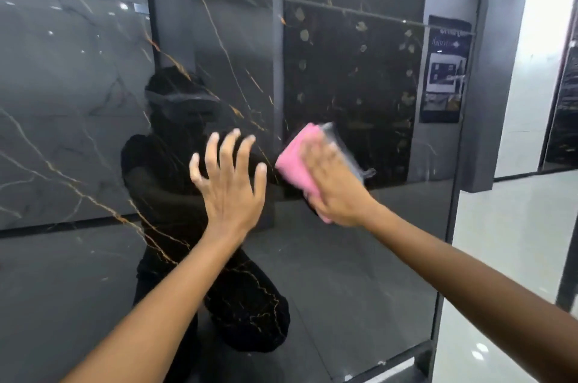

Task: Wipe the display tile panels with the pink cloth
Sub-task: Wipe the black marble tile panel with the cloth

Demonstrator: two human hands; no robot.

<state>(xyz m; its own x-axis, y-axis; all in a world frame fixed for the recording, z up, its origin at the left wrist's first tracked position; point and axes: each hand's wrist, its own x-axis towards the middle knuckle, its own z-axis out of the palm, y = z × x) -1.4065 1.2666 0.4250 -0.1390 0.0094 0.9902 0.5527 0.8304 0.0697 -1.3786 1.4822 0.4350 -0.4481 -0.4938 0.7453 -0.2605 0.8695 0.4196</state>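
Two bare forearms reach in from the bottom edge toward a tall, glossy dark grey tile panel veined with thin gold lines (93,148). On the right, the right hand (336,187) lies flat over a folded pink cloth (294,163) and presses it against the tile panel, fingers fairly straight and blurred, so how each fingertip sits cannot be told. Most of the pink cloth shows up and to the left of that hand's knuckles, with a small bit peeking out below the heel of the palm. Just left of the pink cloth, apart from it, the left hand (230,182) is held up with its fingers spread wide and slightly bent, holding nothing; whether its fingertips touch the glossy surface cannot be told. Behind both hands the tile panel reflects a crouched figure in dark clothing (175,195). Right of the cloth hand, past the panel's edge, lies a pale shiny floor (506,226).
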